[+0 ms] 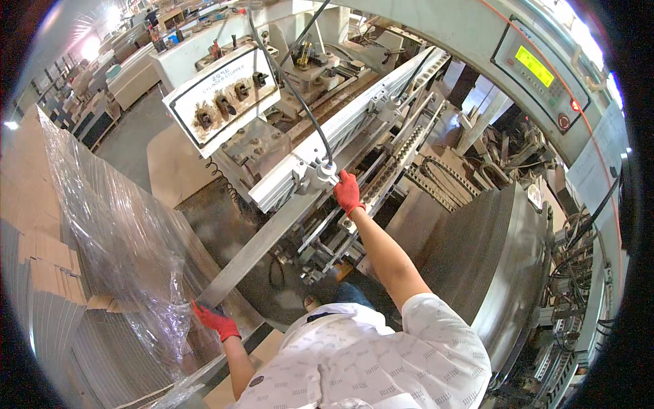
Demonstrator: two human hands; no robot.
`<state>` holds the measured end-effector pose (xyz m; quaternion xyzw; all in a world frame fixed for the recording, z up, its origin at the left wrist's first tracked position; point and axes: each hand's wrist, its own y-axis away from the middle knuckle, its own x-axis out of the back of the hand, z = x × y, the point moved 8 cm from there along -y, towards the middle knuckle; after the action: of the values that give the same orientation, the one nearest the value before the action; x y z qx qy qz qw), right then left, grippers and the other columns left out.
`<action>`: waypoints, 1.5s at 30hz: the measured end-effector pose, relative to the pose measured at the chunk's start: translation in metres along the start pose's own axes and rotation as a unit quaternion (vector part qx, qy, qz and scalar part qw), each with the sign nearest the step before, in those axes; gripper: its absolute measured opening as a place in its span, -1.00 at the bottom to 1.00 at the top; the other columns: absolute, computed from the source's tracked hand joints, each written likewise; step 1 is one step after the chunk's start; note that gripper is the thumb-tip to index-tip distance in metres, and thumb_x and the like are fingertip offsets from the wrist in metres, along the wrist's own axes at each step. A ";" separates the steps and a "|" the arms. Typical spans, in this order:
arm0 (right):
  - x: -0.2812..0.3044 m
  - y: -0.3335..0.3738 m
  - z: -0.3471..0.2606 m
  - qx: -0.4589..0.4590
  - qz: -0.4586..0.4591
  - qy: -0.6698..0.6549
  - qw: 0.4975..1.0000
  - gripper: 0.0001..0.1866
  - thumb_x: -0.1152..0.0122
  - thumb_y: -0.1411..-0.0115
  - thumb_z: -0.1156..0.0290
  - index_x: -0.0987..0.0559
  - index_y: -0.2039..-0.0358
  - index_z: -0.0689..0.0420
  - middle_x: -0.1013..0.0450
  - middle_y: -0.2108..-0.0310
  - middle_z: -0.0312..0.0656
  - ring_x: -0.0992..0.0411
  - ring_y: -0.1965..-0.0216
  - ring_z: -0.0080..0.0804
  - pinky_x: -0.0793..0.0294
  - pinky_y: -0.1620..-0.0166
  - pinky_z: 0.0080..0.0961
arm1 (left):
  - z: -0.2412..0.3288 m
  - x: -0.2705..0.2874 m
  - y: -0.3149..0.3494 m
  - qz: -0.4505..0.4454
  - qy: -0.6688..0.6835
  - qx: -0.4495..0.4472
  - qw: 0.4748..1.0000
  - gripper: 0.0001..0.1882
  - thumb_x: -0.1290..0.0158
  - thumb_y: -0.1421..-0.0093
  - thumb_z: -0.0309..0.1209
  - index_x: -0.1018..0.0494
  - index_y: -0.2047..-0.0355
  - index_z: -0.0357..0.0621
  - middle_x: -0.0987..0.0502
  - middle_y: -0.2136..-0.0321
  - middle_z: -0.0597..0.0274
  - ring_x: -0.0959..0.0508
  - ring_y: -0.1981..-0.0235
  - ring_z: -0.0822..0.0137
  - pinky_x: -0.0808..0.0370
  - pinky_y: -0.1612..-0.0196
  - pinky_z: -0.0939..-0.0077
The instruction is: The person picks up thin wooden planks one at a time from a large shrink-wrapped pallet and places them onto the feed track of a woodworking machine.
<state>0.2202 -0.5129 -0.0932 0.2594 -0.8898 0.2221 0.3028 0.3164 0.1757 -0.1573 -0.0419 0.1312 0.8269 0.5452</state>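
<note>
My left hand (216, 322), in a red glove, is closed at the near end of a long, narrow grey board (253, 258). The board runs up and to the right, alongside a pale metal rail (289, 178). My right hand (349, 193), also red-gloved, is closed beside a silver clamp-like fitting (317, 178) on that rail. Its fingertips touch or nearly touch the fitting; what they hold is hidden. A black hose rises from the fitting. Below and right of the rail lies a chain-driven machine track (392, 167).
Stacked panels (51, 327) under clear plastic film (129, 232) stand at left. More large grey panels (470, 252) are stacked at right. A white switch box (225, 99) sits beside the rail, and a control panel (541, 75) with a lit yellow-green screen hangs at upper right.
</note>
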 end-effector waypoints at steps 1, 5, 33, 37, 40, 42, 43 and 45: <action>0.002 0.001 -0.005 0.017 0.004 -0.010 1.000 -0.52 -0.20 -0.21 0.35 -0.42 -0.12 0.20 -0.41 -0.03 0.29 -0.41 -0.07 0.36 -0.48 -0.09 0.07 | 0.004 -0.004 0.001 -0.014 -0.003 -0.028 1.000 -0.45 0.11 -0.54 -0.15 -0.32 -0.42 -0.13 -0.32 -0.42 0.04 -0.37 -0.36 0.08 -0.25 -0.43 0.11; 0.008 0.004 -0.012 -0.002 0.020 -0.015 1.000 -0.57 -0.19 -0.19 0.38 -0.44 -0.06 0.22 -0.43 0.00 0.29 -0.42 -0.06 0.35 -0.48 -0.10 0.05 | 0.017 -0.016 0.017 0.003 0.006 -0.006 1.000 -0.43 0.11 -0.53 -0.15 -0.29 -0.45 -0.11 -0.31 -0.43 0.06 -0.36 -0.36 0.09 -0.24 -0.43 0.10; 0.073 0.124 -0.060 0.068 0.108 -0.019 0.992 -0.76 -0.30 -0.13 0.50 -0.67 0.16 0.01 -0.57 0.21 -0.15 -0.56 0.18 -0.01 -0.58 0.13 -0.16 | 0.087 -0.153 0.063 -0.269 -0.677 -0.326 0.603 -0.25 -0.45 0.12 -0.22 -0.46 -0.13 0.00 -0.56 -0.01 0.13 -0.52 -0.09 0.01 -0.35 -0.16 -0.06; 0.080 0.128 -0.065 0.098 0.134 -0.034 0.985 -0.79 -0.28 -0.15 0.54 -0.67 0.17 0.08 -0.55 0.25 -0.13 -0.57 0.26 -0.09 -0.56 0.18 -0.33 | 0.079 -0.148 0.060 -0.258 -0.670 -0.353 0.600 -0.24 -0.44 0.12 -0.24 -0.46 -0.15 0.01 -0.56 -0.01 0.12 -0.52 -0.09 0.00 -0.36 -0.16 -0.04; 0.080 0.127 -0.063 0.085 0.122 -0.044 0.988 -0.77 -0.29 -0.13 0.55 -0.67 0.17 0.09 -0.53 0.28 -0.13 -0.56 0.28 -0.11 -0.56 0.18 -0.35 | 0.080 -0.148 0.063 -0.253 -0.664 -0.355 0.607 -0.25 -0.44 0.11 -0.26 -0.46 -0.14 0.01 -0.56 0.00 0.13 -0.52 -0.10 0.01 -0.36 -0.16 -0.04; 0.082 0.127 -0.064 0.090 0.127 -0.061 0.986 -0.78 -0.29 -0.13 0.55 -0.66 0.17 0.09 -0.54 0.27 -0.12 -0.57 0.27 -0.10 -0.56 0.18 -0.34 | 0.084 -0.150 0.065 -0.246 -0.666 -0.364 0.603 -0.25 -0.44 0.11 -0.26 -0.46 -0.14 0.02 -0.56 0.00 0.14 -0.52 -0.10 0.01 -0.36 -0.17 -0.05; 0.083 0.128 -0.064 0.088 0.128 -0.071 0.985 -0.78 -0.29 -0.13 0.55 -0.66 0.18 0.09 -0.54 0.27 -0.12 -0.57 0.26 -0.09 -0.56 0.17 -0.33 | 0.084 -0.150 0.066 -0.243 -0.675 -0.359 0.598 -0.26 -0.44 0.11 -0.26 -0.46 -0.14 0.02 -0.56 0.01 0.14 -0.52 -0.09 0.01 -0.36 -0.17 -0.04; 0.085 0.128 -0.065 0.086 0.133 -0.074 0.985 -0.77 -0.29 -0.12 0.55 -0.66 0.18 0.08 -0.54 0.26 -0.12 -0.57 0.23 -0.06 -0.57 0.16 -0.30 | 0.084 -0.149 0.067 -0.243 -0.677 -0.354 0.598 -0.26 -0.44 0.11 -0.26 -0.46 -0.13 0.03 -0.56 0.01 0.15 -0.52 -0.09 0.01 -0.37 -0.16 -0.03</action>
<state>0.1135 -0.4067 -0.0216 0.1797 -0.9138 0.3164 0.1803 0.3216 0.0399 -0.0329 0.3101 -0.5933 0.4369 0.6008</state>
